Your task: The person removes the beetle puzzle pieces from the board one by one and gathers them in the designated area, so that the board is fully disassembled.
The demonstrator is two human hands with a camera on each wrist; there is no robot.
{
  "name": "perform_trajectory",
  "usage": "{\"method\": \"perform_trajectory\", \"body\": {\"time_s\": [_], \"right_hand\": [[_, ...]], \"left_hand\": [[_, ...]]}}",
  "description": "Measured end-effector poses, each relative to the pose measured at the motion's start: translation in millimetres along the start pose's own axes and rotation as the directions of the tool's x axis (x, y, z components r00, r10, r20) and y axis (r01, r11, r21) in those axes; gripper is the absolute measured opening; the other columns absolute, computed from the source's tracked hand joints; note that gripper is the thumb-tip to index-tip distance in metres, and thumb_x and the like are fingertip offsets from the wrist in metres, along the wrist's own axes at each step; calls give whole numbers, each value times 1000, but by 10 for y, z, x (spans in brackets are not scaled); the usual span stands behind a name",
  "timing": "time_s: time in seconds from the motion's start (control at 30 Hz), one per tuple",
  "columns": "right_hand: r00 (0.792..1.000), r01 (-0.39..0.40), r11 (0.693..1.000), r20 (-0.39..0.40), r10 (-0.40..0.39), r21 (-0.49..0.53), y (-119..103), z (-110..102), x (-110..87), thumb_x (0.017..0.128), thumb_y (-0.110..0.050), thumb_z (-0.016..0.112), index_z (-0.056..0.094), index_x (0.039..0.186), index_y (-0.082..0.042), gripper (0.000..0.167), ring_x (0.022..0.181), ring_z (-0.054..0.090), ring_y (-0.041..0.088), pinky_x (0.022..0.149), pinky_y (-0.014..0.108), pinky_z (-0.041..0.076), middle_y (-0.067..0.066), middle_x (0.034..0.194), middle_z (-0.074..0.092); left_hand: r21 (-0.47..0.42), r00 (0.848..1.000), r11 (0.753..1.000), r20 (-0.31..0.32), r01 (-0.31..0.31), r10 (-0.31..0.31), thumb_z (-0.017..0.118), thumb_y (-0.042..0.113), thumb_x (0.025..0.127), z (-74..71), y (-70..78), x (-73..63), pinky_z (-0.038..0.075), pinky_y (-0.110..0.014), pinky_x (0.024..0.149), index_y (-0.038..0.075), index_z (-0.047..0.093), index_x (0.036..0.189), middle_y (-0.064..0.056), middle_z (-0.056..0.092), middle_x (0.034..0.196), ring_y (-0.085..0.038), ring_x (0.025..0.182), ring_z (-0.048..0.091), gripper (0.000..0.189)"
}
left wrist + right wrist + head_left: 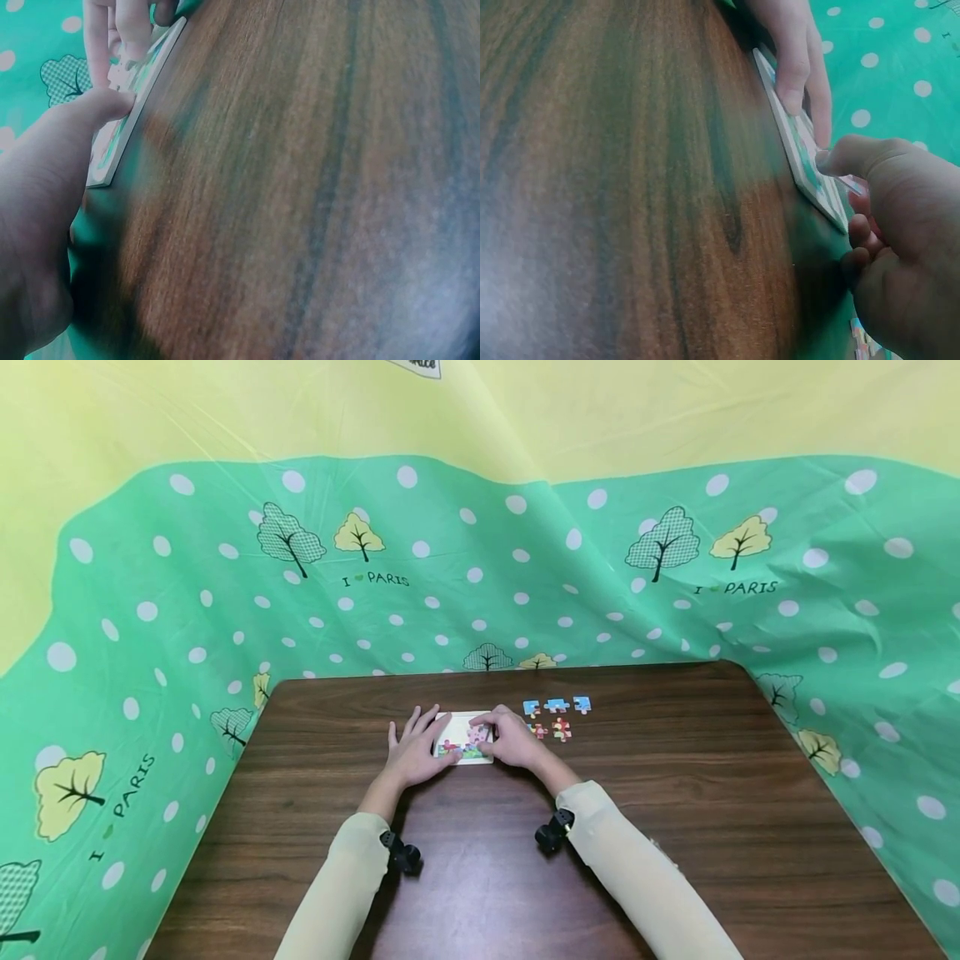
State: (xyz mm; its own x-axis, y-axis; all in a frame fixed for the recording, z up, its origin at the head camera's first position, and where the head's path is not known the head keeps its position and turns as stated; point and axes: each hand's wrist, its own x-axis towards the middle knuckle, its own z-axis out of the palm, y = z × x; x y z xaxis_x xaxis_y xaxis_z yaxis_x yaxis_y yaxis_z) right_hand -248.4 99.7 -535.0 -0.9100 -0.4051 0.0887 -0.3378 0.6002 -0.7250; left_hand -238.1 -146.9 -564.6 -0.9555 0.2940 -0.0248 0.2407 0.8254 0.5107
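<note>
A small white-framed jigsaw tray [465,762] lies on the table, with colourful pieces fitted along its near side and bare white at its upper left. My left hand [417,755] rests over the tray's left side, fingers spread and fairly straight, the thumb pressing near the front edge. At the tray's right side, my right hand [517,739] pinches a puzzle piece [849,184] between thumb and fingers, low over the tray. The piece is mostly hidden by the fingers. In the left wrist view, the left thumb [112,105] touches the tray's near rim.
Several loose puzzle pieces lie right of the tray, blue ones [557,705] at the back and a red one [562,730] nearer. The dark wooden table [465,877] meets a green and yellow patterned cloth [480,568] behind and at the sides.
</note>
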Motion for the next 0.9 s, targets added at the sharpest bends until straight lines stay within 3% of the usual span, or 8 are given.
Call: {"method": "perform_trajectory", "body": {"time_s": [0.67,0.9], "right_hand": [[1000,-3,1000,23,3,17,-48,-209,-51,96,-8,82,78,139,-3,44,89,54,22,80,29,46,16,112,63],[1000,-3,1000,14,3,19,-3,-271,-71,98,-10,83,78,139,-2,43,88,53,18,79,29,46,15,112,63]], "left_hand": [[28,1000,999,-5,-20,20,66,68,101,28,8,-20,-5,-86,134,27,42,176,-8,26,189,-45,179,10,88],[13,1000,1000,-17,-26,26,66,62,103,26,13,-33,-5,-87,133,24,42,176,-10,28,187,-46,179,11,86]]}}
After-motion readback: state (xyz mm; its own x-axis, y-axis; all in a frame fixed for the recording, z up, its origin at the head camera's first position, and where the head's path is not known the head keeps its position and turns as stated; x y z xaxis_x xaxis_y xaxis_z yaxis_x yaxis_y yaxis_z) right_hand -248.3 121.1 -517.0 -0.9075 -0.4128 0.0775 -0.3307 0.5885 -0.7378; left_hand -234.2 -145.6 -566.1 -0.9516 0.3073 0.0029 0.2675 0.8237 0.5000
